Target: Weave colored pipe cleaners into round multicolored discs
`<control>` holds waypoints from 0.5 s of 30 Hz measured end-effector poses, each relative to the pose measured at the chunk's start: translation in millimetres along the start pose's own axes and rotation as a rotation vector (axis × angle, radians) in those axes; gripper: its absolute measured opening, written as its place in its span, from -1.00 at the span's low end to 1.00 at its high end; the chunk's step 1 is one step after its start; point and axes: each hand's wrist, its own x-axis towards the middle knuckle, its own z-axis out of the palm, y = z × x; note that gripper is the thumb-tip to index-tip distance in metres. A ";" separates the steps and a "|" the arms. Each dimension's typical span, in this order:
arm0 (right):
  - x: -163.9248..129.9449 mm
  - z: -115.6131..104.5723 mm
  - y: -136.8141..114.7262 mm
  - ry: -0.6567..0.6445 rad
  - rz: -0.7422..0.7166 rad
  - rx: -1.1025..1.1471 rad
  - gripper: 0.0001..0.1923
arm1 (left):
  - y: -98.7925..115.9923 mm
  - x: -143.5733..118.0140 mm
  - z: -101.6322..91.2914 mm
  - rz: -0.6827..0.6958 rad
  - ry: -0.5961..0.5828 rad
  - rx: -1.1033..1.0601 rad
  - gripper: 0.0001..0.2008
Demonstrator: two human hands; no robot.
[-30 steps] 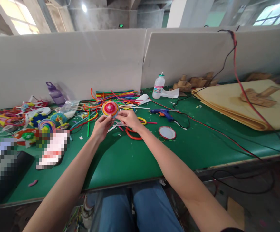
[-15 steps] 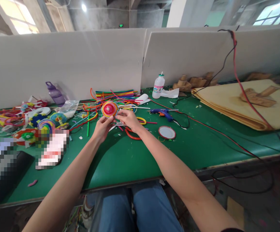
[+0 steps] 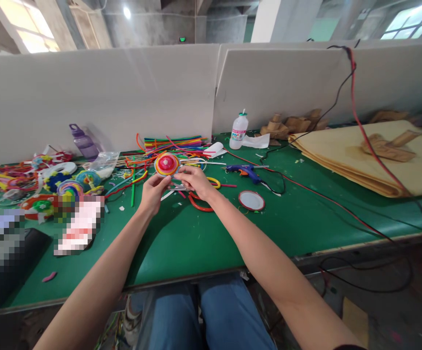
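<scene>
Between my two hands is a round disc of coiled pipe cleaners (image 3: 166,164), with red in the middle and yellow, orange and pale blue rings around it. My left hand (image 3: 153,193) pinches its lower edge between thumb and fingers. My right hand (image 3: 195,181) grips the lower right edge, fingertips closed. The disc is raised above the table and tilted to face me. Beneath my right hand lie scissors (image 3: 200,204) with red and yellow handles, their blades partly hidden. Behind the disc spreads a pile of loose coloured pipe cleaners (image 3: 174,143).
On the green table (image 3: 196,248), a blue glue gun (image 3: 245,171) and a white disc with a red rim (image 3: 251,200) lie to the right. A white bottle (image 3: 239,130) and a purple bottle (image 3: 83,141) stand behind. Finished coiled pieces (image 3: 70,188) crowd the left; cables cross the right.
The disc has shifted very slightly to the right and tipped back a little in my hands. Both hands keep their hold, and the table items stay where they were.
</scene>
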 end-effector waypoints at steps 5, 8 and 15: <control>-1.0 1.4 2.2 -0.041 -0.001 -0.033 -0.73 | -0.4 -0.1 0.9 0.093 0.058 0.046 -0.73; -2.1 2.9 1.6 -0.029 -0.009 -0.047 -0.73 | -0.8 0.0 0.9 0.121 0.074 0.068 -0.74; -3.5 6.0 0.3 -0.030 0.004 -0.030 -0.69 | -2.3 0.2 -0.2 0.172 0.086 0.092 -0.75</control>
